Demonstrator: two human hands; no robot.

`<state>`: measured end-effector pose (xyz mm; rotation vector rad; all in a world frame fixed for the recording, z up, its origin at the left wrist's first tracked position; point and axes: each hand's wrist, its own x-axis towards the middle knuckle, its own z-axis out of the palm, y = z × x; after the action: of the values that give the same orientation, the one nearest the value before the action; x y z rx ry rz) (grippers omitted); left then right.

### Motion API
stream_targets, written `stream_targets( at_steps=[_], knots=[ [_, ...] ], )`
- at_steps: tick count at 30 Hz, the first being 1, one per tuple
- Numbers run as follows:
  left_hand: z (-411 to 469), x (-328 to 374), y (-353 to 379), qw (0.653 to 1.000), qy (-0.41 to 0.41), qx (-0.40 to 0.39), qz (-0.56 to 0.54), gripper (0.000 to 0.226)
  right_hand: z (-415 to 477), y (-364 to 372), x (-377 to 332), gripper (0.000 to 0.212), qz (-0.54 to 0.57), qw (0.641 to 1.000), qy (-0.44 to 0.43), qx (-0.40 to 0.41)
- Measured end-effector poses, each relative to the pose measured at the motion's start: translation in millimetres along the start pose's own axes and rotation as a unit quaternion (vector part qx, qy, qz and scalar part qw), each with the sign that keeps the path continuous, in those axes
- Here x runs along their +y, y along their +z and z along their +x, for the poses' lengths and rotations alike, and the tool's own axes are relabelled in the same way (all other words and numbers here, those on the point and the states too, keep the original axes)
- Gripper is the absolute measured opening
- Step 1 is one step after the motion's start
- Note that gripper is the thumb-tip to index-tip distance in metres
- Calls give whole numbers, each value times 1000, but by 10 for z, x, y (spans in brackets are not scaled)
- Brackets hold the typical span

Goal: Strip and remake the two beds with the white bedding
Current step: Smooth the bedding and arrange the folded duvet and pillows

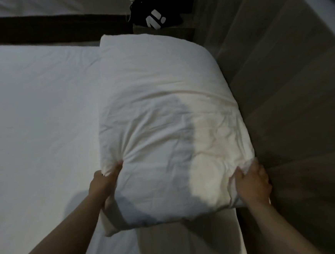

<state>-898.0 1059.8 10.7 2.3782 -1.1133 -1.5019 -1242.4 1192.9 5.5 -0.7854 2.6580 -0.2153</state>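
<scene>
A plump white pillow [162, 117], roughly rectangular with rounded corners, lies on a bed, held at its near end by two bare hands. Its cotton case is soft and creased, with fine wrinkles running towards each grip.

The left hand [105, 184] pinches the pillow's near left edge. Its thumb and fingers are closed into the fabric, and puckers fan out from that spot. The right hand [251, 182] is curled over the near right corner, with cloth bunched between its fingers. Between the two hands the pillow bulges upward, half in shadow, half in warm light. Its near edge is raised slightly off the bed, casting a dark shadow beneath.

Left of the left-hand grip and beyond it stretches a smooth white fitted sheet [31, 117], pulled flat with only faint creases. The pillow rests on it, its far end well beyond both hands.

Just right of the right-hand grip stands a panelled wooden wall [290, 97], matte grey-brown with straight seams. Far beyond the grips, past the pillow's far end, sits a crumpled black fabric item [154, 15] with a white logo. Far beyond the left grip, across a dark floor gap [44, 28], is a second bed's white edge [32, 5].
</scene>
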Motion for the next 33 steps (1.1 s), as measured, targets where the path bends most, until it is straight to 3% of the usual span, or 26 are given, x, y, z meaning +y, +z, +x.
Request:
stream_targets(
  at_steps=[2, 4, 7, 9, 12, 15, 18, 21, 26, 29, 33],
  knots=[
    [5, -186, -56, 999, 3, -52, -7, 119, -348, 35, -96, 75, -21, 994, -110, 5],
    [-3, -452, -111, 989, -49, -128, -62, 129, -651, 129, -245, 82, -21, 977, -193, -86],
    [-167, -701, -156, 963, -93, -206, -150, 110, -981, 297, -416, 110, 4, 954, -222, -201],
    [-199, -761, -139, 978, -31, -154, -139, 104, -1072, 374, -441, 122, 11, 954, -210, -212],
    [-171, -596, -247, 988, 77, -24, -131, 64, -1060, 329, -565, 116, 44, 954, -226, -192],
    [-106, -483, -368, 975, 129, 2, -178, 49, -962, 378, -725, 106, 49, 950, -258, -171],
    [-47, -737, -183, 996, 46, -16, -73, 60, -907, 606, -750, 105, -61, 953, -238, -180],
    [-4, -868, -14, 991, -25, -78, -102, 79, -866, 734, -805, 103, -103, 957, -186, -195],
    [34, -965, 24, 967, -72, -180, -164, 80, -979, 573, -786, 93, -48, 977, -142, -150],
    [15, -1000, 161, 963, -79, -199, -162, 99, -1202, 537, -593, 89, 15, 987, -112, -111],
    [81, -980, 302, 961, -35, -204, -186, 83, -1369, 595, -446, 92, 73, 981, -100, -148]
  ],
)
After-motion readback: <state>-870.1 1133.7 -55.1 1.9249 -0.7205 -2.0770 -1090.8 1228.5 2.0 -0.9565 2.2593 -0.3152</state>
